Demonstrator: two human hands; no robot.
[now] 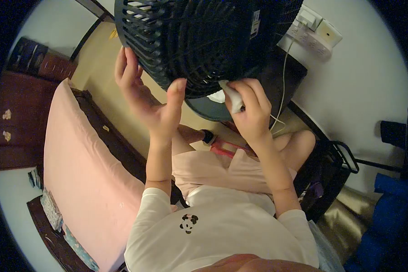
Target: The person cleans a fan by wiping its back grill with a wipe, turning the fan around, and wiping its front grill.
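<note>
A black electric fan (190, 41) fills the top of the head view, its slatted back grille turned toward me. My left hand (152, 93) cups the fan's lower left edge, fingers on the rim and thumb against the underside. In my right hand (254, 106) is a folded white cloth (233, 99), pinched between thumb and fingers. The cloth's tip touches the lower part of the grille. Below the fan shows part of a round dark base (208, 112), with a white patch on it that I cannot make out.
A bed with a pink sheet (86, 172) stands on the left, beside a dark red cabinet (22, 113). On the right wall are a power strip (310, 41) and a hanging white cable (284, 77). A dark box-like piece (288, 68) stands behind the fan.
</note>
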